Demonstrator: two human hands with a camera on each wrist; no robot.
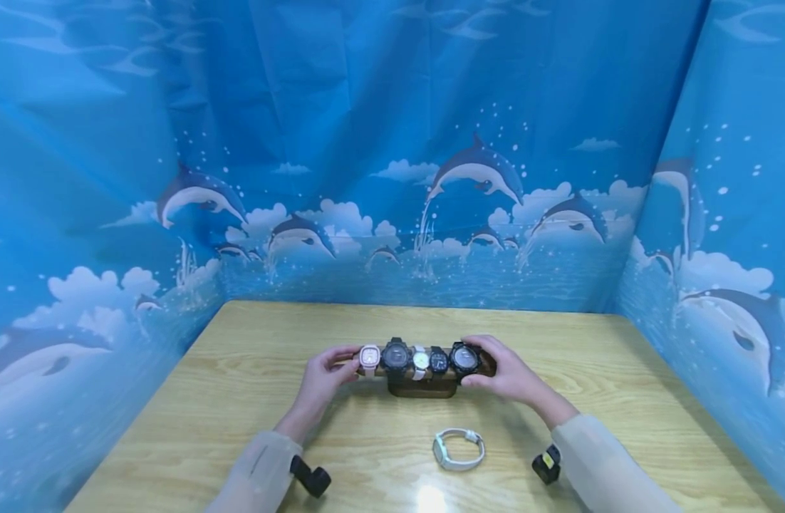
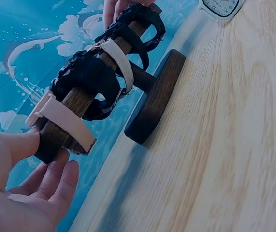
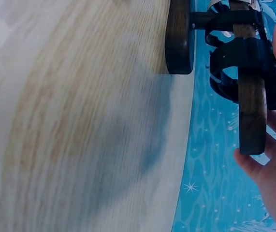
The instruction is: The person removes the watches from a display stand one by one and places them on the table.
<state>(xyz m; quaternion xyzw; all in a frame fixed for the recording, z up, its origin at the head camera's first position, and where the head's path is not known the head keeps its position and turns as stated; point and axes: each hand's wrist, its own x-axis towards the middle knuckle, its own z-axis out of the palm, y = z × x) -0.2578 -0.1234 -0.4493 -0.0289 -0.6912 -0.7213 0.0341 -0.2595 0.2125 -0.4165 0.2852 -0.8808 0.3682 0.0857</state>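
Tabletop (image 1: 251,399) beneath, left grip (image 1: 322,375) and right grip (image 1: 511,372) clasp watch stand (image 1: 422,389).

Your watch stand (image 1: 422,389) is dark brown, with a pale-pink watch (image 1: 370,357), three black watches (image 1: 397,356) and a white-strapped watch (image 1: 421,360) — the loose wristwatch (image 1: 461,467) is white and mint. Your sleeves (image 1: 261,467) are cream, the table (image 1: 238,399) yellowish with wood grain, the backdrop (image 1: 392,92) blue — printed with dolphins (image 1: 479,158) and white clouds (image 1: 341,217).

dk brown wood watch stand (image 1: 422,390), upright, w/ 5 watches (image 1: 396,356) strapped on
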